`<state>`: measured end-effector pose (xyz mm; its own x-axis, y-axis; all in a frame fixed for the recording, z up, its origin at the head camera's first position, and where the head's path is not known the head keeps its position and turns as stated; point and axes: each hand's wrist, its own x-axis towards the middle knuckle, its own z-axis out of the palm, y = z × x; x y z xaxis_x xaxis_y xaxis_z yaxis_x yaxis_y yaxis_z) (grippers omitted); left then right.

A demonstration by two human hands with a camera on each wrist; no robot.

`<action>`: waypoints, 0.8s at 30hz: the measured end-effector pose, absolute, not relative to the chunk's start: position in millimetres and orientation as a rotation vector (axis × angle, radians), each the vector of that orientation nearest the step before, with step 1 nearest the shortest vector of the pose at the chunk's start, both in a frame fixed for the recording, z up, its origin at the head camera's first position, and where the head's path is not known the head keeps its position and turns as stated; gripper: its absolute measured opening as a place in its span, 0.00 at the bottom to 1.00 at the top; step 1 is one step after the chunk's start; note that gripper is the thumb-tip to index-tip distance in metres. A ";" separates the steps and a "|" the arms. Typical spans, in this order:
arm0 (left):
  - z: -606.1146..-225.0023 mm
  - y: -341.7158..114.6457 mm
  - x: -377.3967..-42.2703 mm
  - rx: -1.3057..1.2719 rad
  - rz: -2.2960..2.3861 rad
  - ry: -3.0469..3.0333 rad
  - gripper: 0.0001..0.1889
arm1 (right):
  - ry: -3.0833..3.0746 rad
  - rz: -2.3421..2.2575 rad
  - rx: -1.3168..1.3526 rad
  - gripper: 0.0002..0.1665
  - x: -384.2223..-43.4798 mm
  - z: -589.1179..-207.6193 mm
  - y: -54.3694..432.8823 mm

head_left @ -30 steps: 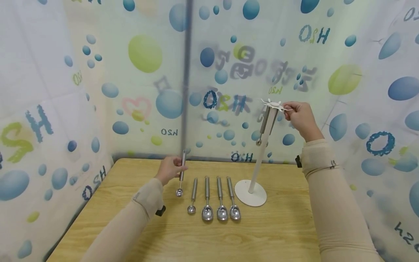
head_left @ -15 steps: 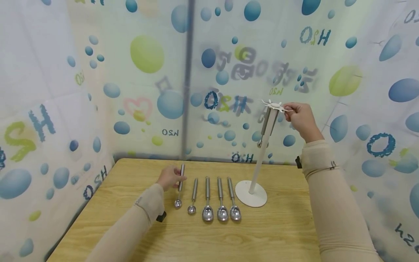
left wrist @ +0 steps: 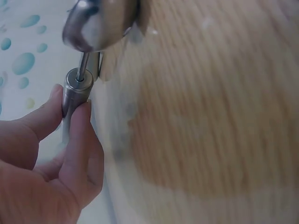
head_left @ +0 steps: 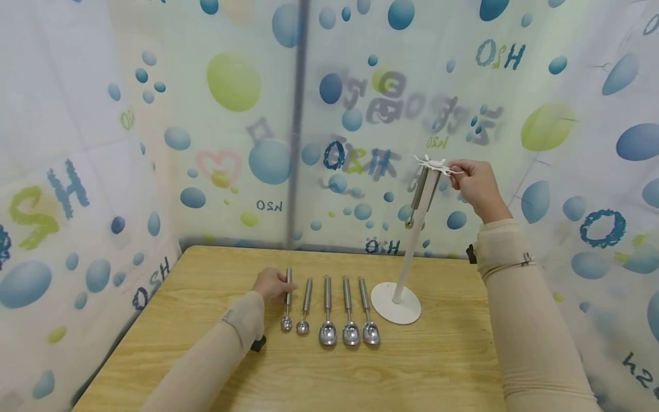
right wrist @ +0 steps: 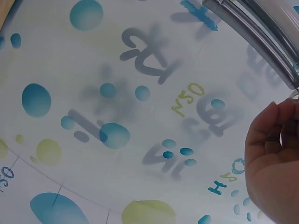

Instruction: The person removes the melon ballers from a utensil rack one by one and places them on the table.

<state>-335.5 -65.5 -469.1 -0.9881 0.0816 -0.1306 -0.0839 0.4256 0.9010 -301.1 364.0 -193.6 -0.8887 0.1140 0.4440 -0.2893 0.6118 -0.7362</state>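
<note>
My left hand [head_left: 270, 284] pinches the steel handle of a small round scoop, like a melon baller [head_left: 286, 324], between thumb and fingers. Its bowl points toward me, low over the table at the left end of a row. Beside it lie another small round scoop [head_left: 302, 327] and three larger oval ice cream scoops [head_left: 328, 333]. At the upper right my right hand [head_left: 476, 189] pinches one hook of a white rotating rack [head_left: 434, 165]. Steel utensils [head_left: 420, 189] hang from that rack by their handles; the post partly hides one.
The rack's round white base [head_left: 395, 313] stands on the wooden table [head_left: 412, 372], right of the scoops. Behind the table's back edge hangs a curtain [head_left: 231, 143] printed with bubbles and letters, and more of it encloses both sides.
My left hand has lowered the small scoop toward me and brought it close beside the other small one. My right hand keeps its pinch on the rack's hook; the hanging utensils turned slightly.
</note>
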 end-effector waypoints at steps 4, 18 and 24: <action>-471.7 -63.4 -336.4 -0.040 1.576 2.547 0.11 | -2.381 1.206 0.149 0.18 -300.6 -192.8 363.2; -475.3 -60.0 -336.9 -0.069 1.402 2.646 0.09 | -2.398 1.180 0.170 0.15 -301.4 -189.8 355.9; -475.5 -60.3 -336.5 -0.083 1.405 2.617 0.09 | -2.398 1.173 0.162 0.16 -299.8 -190.9 356.3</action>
<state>-336.5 -60.3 -475.5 -0.9839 0.0316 -0.1757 -0.1289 0.5547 0.8220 -299.8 356.3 -190.9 -0.8858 0.0946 0.4544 -0.3008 0.6286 -0.7172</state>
